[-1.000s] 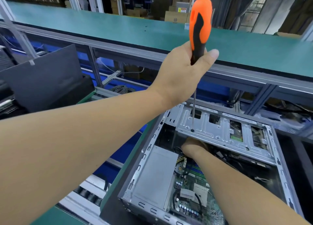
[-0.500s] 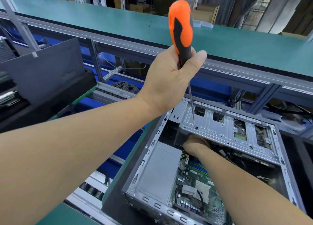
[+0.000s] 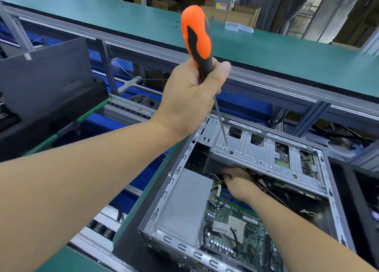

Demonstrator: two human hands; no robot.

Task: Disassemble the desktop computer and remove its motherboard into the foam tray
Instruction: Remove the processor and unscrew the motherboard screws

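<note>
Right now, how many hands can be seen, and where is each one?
2. The left hand grips the orange screwdriver above the drive cage; the right hand reaches under that cage, inside the computer case. Its fingertips are hidden.

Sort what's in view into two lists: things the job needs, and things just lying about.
In use:
left hand gripping the screwdriver
drive cage, tip on its screw
right hand under the cage
motherboard
case

Lying about:
black panel, far left
coiled cables
boxes beyond the green bench
</note>
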